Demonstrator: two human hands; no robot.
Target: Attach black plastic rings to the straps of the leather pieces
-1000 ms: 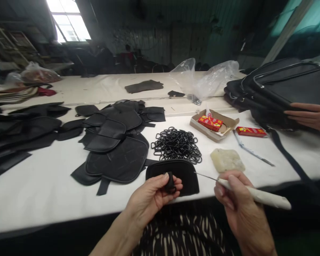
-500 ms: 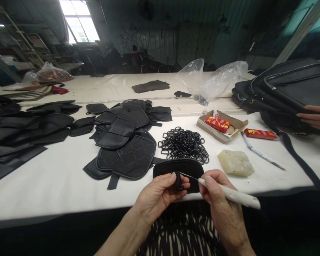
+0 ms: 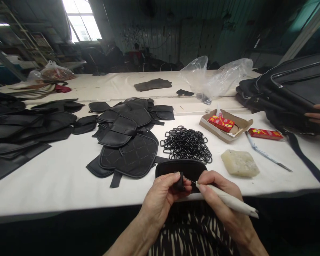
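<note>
Blk strap (image 3: 179, 182) in L hand (image 3: 161, 192), prob. touching awl (image 3: 229, 200).

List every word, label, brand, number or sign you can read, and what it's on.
None readable with certainty.
Red box in the carton: lettering, too blurred.
Red box on the table: lettering, too blurred.
Patterned black piece: repeated marks, too small.
Clear plastic bag: faint mark, too blurred.
White-handled tool in the right hand: none visible.
</note>
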